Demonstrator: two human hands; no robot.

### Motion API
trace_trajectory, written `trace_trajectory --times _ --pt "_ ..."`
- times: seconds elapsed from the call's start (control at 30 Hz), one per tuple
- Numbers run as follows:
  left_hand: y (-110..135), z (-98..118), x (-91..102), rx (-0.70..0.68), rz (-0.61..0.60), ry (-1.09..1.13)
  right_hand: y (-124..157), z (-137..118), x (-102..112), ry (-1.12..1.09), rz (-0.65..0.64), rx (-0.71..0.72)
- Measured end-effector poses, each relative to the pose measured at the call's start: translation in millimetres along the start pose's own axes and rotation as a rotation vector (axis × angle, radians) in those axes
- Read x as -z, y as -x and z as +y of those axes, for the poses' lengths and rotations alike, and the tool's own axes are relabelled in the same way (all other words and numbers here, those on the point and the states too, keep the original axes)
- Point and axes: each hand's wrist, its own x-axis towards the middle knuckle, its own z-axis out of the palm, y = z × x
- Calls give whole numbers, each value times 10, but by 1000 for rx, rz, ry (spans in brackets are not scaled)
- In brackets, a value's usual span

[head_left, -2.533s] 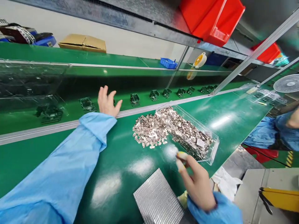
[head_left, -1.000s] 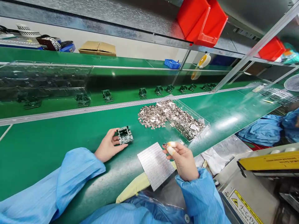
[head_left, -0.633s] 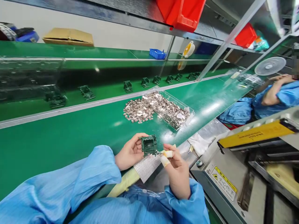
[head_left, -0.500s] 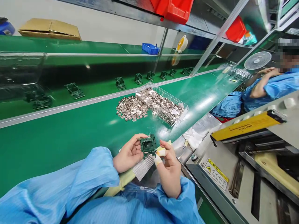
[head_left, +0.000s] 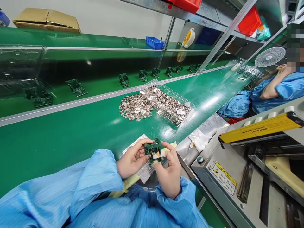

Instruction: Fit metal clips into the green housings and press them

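Note:
A small dark green plastic frame point(head_left: 152, 146) is held up over the near edge of the bench. My left hand point(head_left: 131, 161) is closed on its left side, thumb in front and fingers at the top edge. My right hand point(head_left: 169, 173) grips the right side, with white and yellowish coverings on some fingers. One covered fingertip shows within the frame's opening; whether a small piece is pinched there I cannot tell. Under the hands lies a silvery dimpled sheet point(head_left: 145, 173) beside pale yellow material point(head_left: 129, 185). Farther off, small metal pieces point(head_left: 135, 107) form a loose heap.
A clear tray point(head_left: 179, 122) of metal pieces adjoins the heap. Several green frames point(head_left: 123, 80) stand along the back strip of the green bench point(head_left: 71, 139). At right is a machine point(head_left: 213, 171) with a yellow bar point(head_left: 258, 128). Beyond it sits a person in blue point(head_left: 277, 88).
The green frame has turned and tilted in my hands. My right fingers have moved in from its lower right corner onto its side and opening. The view has shifted slightly.

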Motion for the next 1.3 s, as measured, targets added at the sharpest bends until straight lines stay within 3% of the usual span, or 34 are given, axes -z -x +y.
trace_trajectory --times 0.4,0.7,1.0,1.3 --pt "42 -62 -51 -39 127 -191 21 -39 -58 -80 43 -6" --pt "52 -31 -113 -30 247 -257 6 -41 -132 -472 33 -293" --pt "59 14 -163 -5 300 -266 3 -41 -154 -669 31 -419" --pt "172 44 -270 4 192 -284 245 -46 -95 -797 137 -487"
